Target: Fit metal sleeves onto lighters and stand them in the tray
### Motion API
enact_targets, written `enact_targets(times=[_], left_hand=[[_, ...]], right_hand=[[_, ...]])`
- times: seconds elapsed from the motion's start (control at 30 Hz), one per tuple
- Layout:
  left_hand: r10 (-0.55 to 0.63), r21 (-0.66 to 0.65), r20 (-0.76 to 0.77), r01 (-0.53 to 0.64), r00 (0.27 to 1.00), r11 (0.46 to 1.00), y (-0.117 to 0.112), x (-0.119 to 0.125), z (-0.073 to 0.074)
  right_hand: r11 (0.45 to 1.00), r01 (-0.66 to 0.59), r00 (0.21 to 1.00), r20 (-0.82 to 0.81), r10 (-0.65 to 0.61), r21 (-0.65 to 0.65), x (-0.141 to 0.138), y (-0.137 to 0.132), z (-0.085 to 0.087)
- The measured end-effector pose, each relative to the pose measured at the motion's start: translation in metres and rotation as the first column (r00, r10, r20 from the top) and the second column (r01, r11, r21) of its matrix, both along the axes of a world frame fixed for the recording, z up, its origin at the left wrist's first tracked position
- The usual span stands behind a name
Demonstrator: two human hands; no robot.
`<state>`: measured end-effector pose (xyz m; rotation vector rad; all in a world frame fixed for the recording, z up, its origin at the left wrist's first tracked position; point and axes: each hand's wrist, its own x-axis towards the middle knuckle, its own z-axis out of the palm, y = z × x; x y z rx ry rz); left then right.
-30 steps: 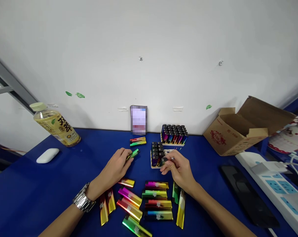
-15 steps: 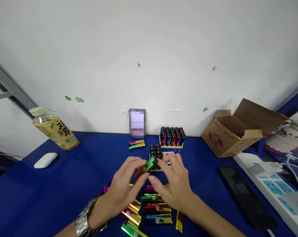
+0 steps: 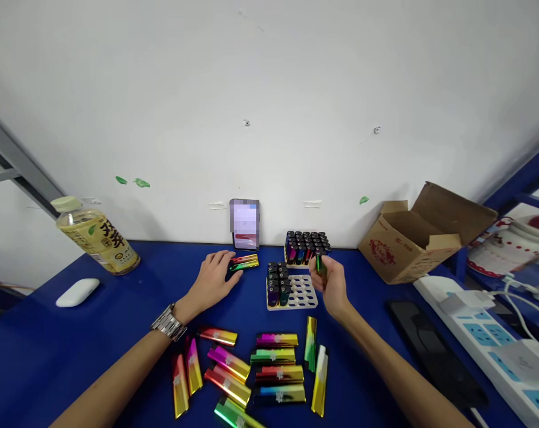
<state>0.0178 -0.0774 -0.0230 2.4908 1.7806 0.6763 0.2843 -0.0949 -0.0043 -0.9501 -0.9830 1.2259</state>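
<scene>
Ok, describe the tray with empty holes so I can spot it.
On the blue table, two trays stand near the white wall. It is the nearer white tray, left of the right hand. Unlike the full tray behind, only its left columns hold lighters.

Twelve loose lighters (image 3: 273,356) are lying on the tabletop (image 3: 95,345), a pair of lighters (image 3: 244,262) further back, a single lighter (image 3: 319,263) in the right hand (image 3: 332,285); two trays (image 3: 303,292), one bottle (image 3: 97,238) and one box (image 3: 412,244) are standing behind.

Phone (image 3: 244,223) screen blurred; lighter (image 3: 319,263) mostly hidden in right hand (image 3: 331,282) grip; power strip (image 3: 488,324) cut by right edge
</scene>
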Motion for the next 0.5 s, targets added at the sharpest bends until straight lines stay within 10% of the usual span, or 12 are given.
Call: enact_targets(times=[0.2, 0.5], left_hand=[[-0.015, -0.085, 0.014, 0.016, 1.000, 0.996, 0.006, -0.008, -0.018], [-0.066, -0.055, 0.102, 0.072, 0.993, 0.996, 0.009, -0.012, -0.025]], right_hand=[[0.939, 0.014, 0.983, -0.167, -0.076, -0.342, -0.022, 0.007, 0.001], [0.931, -0.006, 0.987, -0.153, -0.054, -0.364, -0.027, 0.007, 0.003]])
